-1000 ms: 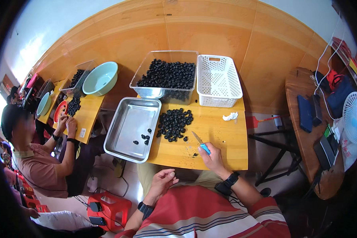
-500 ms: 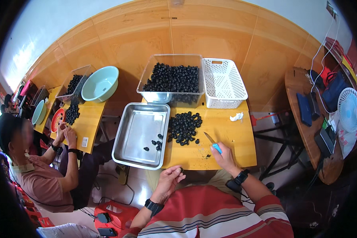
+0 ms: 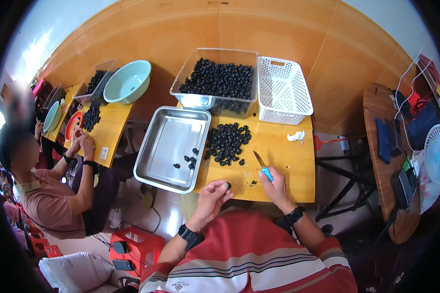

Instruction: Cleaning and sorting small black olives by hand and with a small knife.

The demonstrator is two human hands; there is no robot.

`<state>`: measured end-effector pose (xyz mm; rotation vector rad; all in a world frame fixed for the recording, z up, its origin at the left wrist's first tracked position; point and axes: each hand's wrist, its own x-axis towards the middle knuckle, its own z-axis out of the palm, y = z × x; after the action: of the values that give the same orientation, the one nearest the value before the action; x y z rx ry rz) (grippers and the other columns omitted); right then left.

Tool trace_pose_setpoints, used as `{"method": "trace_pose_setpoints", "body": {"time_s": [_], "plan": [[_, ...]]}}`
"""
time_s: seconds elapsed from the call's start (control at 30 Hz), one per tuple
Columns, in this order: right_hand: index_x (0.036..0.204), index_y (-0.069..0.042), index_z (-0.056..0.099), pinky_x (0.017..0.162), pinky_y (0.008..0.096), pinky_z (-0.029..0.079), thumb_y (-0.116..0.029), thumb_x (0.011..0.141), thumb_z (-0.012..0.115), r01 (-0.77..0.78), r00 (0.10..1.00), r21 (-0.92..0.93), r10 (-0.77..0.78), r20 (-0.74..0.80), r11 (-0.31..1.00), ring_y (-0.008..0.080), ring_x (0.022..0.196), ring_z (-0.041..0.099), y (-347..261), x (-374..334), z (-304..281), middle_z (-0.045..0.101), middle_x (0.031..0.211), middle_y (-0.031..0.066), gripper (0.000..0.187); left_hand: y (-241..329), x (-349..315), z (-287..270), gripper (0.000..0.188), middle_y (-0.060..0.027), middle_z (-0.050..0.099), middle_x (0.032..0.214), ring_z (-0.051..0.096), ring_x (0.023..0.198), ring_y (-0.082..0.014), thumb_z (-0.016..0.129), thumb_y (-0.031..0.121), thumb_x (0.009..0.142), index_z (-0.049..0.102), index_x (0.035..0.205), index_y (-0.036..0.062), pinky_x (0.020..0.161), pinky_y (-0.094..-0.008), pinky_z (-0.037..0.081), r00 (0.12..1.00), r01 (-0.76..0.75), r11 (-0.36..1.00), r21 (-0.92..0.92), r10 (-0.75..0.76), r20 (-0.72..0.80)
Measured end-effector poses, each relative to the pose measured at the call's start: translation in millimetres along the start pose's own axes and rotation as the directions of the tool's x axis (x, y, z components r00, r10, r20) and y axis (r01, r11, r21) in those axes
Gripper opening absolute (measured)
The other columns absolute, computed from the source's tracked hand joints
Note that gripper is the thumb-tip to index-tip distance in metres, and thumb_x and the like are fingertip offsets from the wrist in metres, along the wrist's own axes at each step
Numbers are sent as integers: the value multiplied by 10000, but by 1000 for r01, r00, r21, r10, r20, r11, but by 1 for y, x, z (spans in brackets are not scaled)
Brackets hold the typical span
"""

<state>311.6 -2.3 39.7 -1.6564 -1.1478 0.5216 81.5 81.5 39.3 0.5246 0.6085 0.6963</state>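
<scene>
My right hand (image 3: 277, 186) is closed round the blue handle of a small knife (image 3: 260, 160), its blade pointing up and away over the yellow table. Between the thumb and fingers of my left hand (image 3: 211, 199), just off the table's front edge, is a small dark round piece (image 3: 228, 186). A heap of small black round pieces (image 3: 227, 142), glossy and some with a hollow centre, lies on the tabletop ahead of both hands. To its left a shallow metal tray (image 3: 168, 141) has several such pieces in its near right corner. Dark scraps (image 3: 253, 183) lie beside the knife.
At the back stand a clear plastic bin (image 3: 180, 80) full of black pieces and a white perforated basket (image 3: 284, 97). A crumpled white tissue (image 3: 296, 136) lies at the right. Left, a person (image 3: 54, 195) works at another table (image 3: 111, 141) beside a green basin (image 3: 127, 82).
The view has shifted, so the table sits higher in it. My left hand has come up closer to the table edge with the dark piece. The right hand still holds the knife.
</scene>
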Motion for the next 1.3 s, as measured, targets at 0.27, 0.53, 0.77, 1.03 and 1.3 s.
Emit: {"method": "trace_pose_setpoints", "body": {"time_s": [0.27,0.53,0.77,1.03,1.3], "plan": [[1077,26,663,654,306,475,-339,1026,583,-89,978,123,64,197,988,124,710,586,-14,6,1,633,745,83,377,10,4,16,218,-33,655,1007,653,871,-120,639,116,1006,640,1188,-4,838,-294,609,997,7,1000,-18,-9,-80],[1111,15,697,639,314,516,-343,963,697,164,963,86,-179,203,983,182,707,668,-76,1,5,698,834,123,387,26,1,24,204,-26,677,1012,669,916,-128,624,124,1013,659,1198,45,879,-296,612,998,-29,986,-164,38,54],[1085,24,704,640,339,541,-270,917,759,316,926,-1,-309,216,949,268,719,704,-89,-6,10,710,853,153,343,32,-9,22,211,-32,679,1051,671,923,-123,620,119,1013,652,1206,42,885,-294,614,987,-24,971,-239,61,149],[1081,29,708,635,338,541,-220,886,795,350,916,-26,-336,217,936,268,710,698,-91,-12,21,704,840,158,327,27,-14,8,201,-40,680,1061,672,921,-128,630,115,1005,648,1192,45,870,-310,620,978,-34,956,-290,91,186],[1085,18,720,609,319,518,-202,873,809,349,919,-42,-332,213,936,230,684,676,-93,-17,26,688,806,140,319,23,-23,1,202,-37,668,973,679,905,-129,622,120,1013,635,1191,25,878,-317,624,972,-25,935,-354,105,208]]}}
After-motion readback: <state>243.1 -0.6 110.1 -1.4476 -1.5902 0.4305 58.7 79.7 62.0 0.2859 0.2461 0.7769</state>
